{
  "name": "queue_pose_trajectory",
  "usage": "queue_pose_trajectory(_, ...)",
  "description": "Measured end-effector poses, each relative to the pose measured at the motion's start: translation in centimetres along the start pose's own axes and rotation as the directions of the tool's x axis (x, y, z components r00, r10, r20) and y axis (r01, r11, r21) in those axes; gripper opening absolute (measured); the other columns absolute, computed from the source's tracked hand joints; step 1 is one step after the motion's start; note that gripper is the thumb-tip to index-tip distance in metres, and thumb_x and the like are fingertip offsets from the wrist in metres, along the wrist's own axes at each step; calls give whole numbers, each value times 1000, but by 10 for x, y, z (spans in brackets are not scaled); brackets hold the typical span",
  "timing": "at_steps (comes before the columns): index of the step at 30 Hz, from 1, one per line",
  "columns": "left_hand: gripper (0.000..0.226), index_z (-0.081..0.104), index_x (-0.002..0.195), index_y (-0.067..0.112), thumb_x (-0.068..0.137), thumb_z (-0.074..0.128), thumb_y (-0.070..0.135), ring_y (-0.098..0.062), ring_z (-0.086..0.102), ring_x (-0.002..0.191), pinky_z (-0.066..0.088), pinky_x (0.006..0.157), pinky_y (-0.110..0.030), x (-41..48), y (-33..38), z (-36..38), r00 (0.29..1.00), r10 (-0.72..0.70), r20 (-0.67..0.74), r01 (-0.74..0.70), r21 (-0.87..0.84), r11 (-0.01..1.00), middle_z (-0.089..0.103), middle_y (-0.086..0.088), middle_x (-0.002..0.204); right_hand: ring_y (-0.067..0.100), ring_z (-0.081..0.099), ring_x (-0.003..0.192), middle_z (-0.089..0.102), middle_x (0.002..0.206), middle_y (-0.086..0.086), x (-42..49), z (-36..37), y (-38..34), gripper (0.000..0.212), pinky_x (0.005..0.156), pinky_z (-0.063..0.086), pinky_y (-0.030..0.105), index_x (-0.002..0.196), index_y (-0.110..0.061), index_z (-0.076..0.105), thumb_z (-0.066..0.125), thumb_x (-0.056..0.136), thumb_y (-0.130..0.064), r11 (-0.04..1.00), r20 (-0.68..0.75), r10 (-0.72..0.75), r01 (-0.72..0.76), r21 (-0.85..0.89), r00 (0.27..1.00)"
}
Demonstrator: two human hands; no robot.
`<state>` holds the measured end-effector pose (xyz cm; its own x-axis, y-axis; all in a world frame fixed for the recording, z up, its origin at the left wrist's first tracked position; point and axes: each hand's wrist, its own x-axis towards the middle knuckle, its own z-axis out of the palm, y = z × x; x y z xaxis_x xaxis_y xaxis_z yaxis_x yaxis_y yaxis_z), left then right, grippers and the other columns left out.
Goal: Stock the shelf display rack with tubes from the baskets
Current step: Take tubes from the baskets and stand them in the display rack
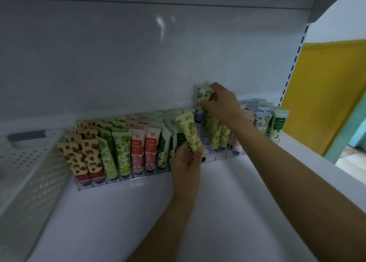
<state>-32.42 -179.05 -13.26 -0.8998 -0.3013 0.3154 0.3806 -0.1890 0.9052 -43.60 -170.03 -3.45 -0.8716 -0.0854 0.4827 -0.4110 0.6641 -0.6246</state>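
The left hand [187, 160], at centre frame, has its fingers curled round the lower end of a yellow tube [189, 132]. The tube is pale with a lemon-coloured fruit print and tilts up and to the left, just in front of the rack [138, 177]. The right hand [221, 103], above and to the right, pinches a green tube [203, 96] with a leafy print between thumb and fingers, upright over the rack's back rows.

The clear, partitioned rack runs across the middle of the frame. It is packed with standing tubes [122, 152] in columns: red-spotted cream, green, pink, dark green on white, yellow, pale blue. It sits on a white shelf [217, 212] against a pale grey back panel [118, 53]. A white perforated basket [29, 162] stands at the left edge. At the right are a slotted upright [293, 63] and a yellow wall [320, 93].
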Motion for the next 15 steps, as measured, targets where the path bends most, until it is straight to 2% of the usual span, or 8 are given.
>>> queue_pose_trajectory(3, 18, 65, 98, 14, 90, 55, 2, 4, 60, 73, 46, 66, -10, -1, 0, 1, 1000, 5, 4, -5, -10, 1000, 67, 16, 76, 29, 56, 100, 61, 104, 11, 7, -3, 6, 37, 75, 43, 30, 115, -15, 55, 63, 82, -28, 975, 124, 86, -59, -213, 989)
queue_pose_trajectory(5, 18, 65, 96, 13, 90, 54, 1, 5, 59, 72, 46, 65, -10, -1, 0, 1, 1000, 8, 10, -8, -5, 1000, 67, 17, 74, 32, 51, 107, 61, 108, 11, 8, -2, 8, 33, 84, 43, 35, 112, -16, 59, 62, 83, -31, 955, 160, 110, -60, -292, 981)
queue_pose_trajectory(9, 22, 64, 93, 19, 90, 54, 0, 6, 60, 73, 46, 65, -9, -1, 2, 1, 1000, -1, 7, 1, -2, 1000, 67, 14, 76, 32, 37, 117, 58, 114, 12, 6, 4, 6, 34, 87, 37, 35, 117, -17, 60, 56, 86, -30, 912, 215, 115, -17, -409, 970)
queue_pose_trajectory(12, 22, 64, 95, 18, 90, 53, -1, 7, 59, 71, 46, 64, -9, -2, 3, 2, 1000, -9, 23, 9, 1, 1000, 65, 9, 81, 31, 37, 115, 57, 115, 12, 8, 8, 5, 32, 85, 35, 35, 115, -16, 61, 56, 86, -31, 882, 223, 92, 24, -470, 970)
queue_pose_trajectory(15, 21, 64, 102, 14, 90, 53, 0, 7, 60, 74, 45, 64, -8, -2, 2, 2, 999, -22, 43, 21, 24, 999, 66, 7, 86, 32, 37, 116, 55, 119, 12, 7, 10, 7, 36, 90, 35, 36, 118, -17, 58, 58, 86, -32, 858, 209, 42, 72, -509, 977)
